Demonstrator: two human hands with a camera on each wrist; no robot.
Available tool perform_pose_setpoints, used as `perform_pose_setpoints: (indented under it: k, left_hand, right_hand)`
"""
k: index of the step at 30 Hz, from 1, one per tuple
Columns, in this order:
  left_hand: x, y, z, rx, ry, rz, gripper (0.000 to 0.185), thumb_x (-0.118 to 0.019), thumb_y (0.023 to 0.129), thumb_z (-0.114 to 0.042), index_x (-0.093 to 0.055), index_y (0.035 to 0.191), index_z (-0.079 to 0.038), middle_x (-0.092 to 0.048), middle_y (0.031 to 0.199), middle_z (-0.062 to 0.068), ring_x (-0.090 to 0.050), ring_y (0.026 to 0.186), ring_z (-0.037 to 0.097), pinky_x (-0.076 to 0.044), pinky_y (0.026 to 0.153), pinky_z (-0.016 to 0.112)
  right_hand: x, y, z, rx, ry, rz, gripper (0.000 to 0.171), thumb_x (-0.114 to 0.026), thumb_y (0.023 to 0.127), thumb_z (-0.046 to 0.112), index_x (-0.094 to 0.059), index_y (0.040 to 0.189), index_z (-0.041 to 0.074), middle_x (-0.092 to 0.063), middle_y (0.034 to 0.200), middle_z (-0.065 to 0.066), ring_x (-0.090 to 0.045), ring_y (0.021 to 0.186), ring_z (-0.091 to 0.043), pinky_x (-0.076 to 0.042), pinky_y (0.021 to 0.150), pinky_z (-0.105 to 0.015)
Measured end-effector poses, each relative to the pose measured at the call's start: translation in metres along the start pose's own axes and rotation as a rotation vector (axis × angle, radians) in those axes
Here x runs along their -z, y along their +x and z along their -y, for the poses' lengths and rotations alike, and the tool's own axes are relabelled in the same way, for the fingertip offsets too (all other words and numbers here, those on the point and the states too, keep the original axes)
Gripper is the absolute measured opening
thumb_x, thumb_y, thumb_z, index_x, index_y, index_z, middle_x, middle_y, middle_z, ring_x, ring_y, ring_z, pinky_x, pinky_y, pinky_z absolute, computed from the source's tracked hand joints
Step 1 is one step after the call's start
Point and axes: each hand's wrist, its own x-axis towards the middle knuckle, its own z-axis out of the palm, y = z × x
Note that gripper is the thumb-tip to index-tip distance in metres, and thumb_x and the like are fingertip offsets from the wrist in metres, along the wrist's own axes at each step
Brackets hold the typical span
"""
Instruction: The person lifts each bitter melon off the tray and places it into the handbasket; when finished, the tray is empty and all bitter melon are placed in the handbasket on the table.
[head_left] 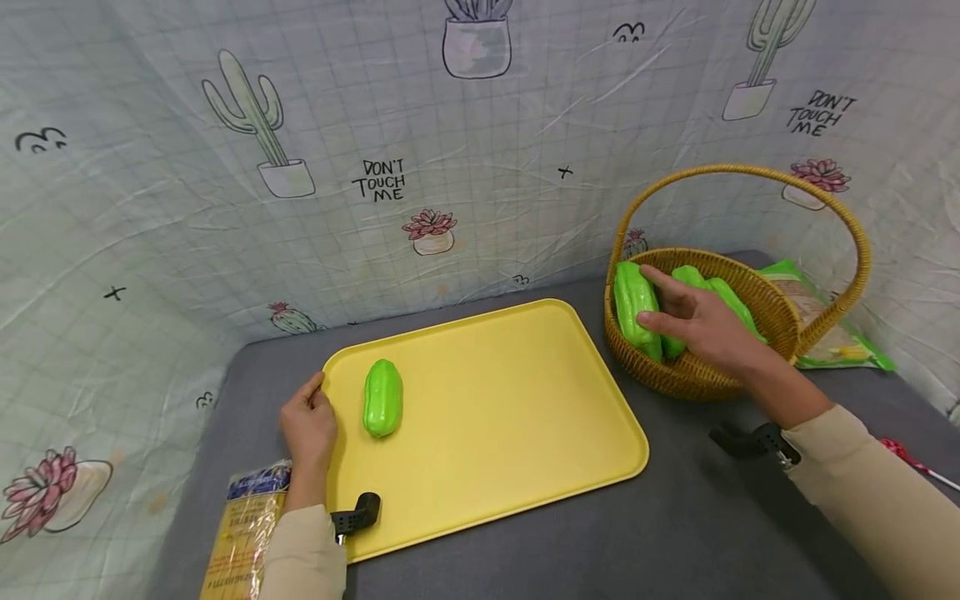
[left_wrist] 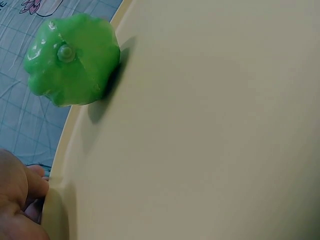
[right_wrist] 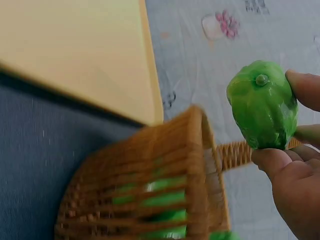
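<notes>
My right hand pinches a bright green, ribbed toy gourd between thumb and fingers, at the left side of a wicker basket. In the right wrist view, this gourd shows its small stem nub, with the basket below it. More green gourds lie inside the basket. At the left, my left hand grips the rim of a yellow tray. A single gourd lies on the tray near that hand; the left wrist view shows its nubbed end.
The basket's tall hoop handle arches over it. Behind the basket's right side lies a green-edged packet. A spaghetti packet lies beside my left forearm. A cactus-printed cloth hangs behind the grey table.
</notes>
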Motion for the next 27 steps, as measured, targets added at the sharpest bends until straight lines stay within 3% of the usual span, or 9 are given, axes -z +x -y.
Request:
perform_pose_setpoints:
  k: [3,6,15,27]
  left_hand:
    - [0.000,0.000,0.000,-0.004,-0.002,0.003,0.044,-0.036,0.107,-0.002,-0.053,0.147,0.000,-0.048,0.154,0.024,-0.041,0.147,0.040,-0.040,0.118,0.052]
    - [0.000,0.001,0.000,-0.005,-0.001,0.004,0.044,-0.036,0.107,-0.003,-0.053,0.147,-0.001,-0.048,0.154,0.024,-0.042,0.147,0.040,-0.041,0.118,0.052]
    - [0.000,0.001,0.000,-0.011,0.007,0.001,0.044,-0.036,0.107,-0.003,-0.055,0.146,0.000,-0.050,0.153,0.024,-0.043,0.146,0.041,-0.042,0.117,0.053]
    - [0.001,0.002,0.001,-0.002,-0.016,0.004,0.043,-0.036,0.107,-0.003,-0.055,0.146,0.000,-0.050,0.153,0.024,-0.042,0.147,0.039,-0.040,0.118,0.052]
  right_hand:
    - [0.006,0.003,-0.008,-0.038,0.041,0.005,0.079,-0.058,0.105,0.031,-0.009,0.166,0.021,-0.019,0.171,-0.016,-0.027,0.153,-0.045,-0.044,0.117,-0.042]
    - [0.010,0.007,-0.017,-0.072,0.111,0.016,0.080,-0.057,0.106,0.029,-0.006,0.166,0.019,-0.009,0.172,-0.015,-0.018,0.155,-0.047,-0.028,0.119,-0.067]
    - [0.016,0.013,-0.032,-0.130,0.131,0.030,0.081,-0.057,0.105,0.032,-0.006,0.166,0.018,0.001,0.173,-0.015,-0.006,0.156,-0.049,-0.021,0.121,-0.070]
    - [0.026,0.014,-0.042,-0.162,0.072,0.019,0.082,-0.057,0.105,0.036,-0.005,0.166,0.020,-0.004,0.171,-0.023,-0.009,0.154,-0.053,-0.021,0.119,-0.072]
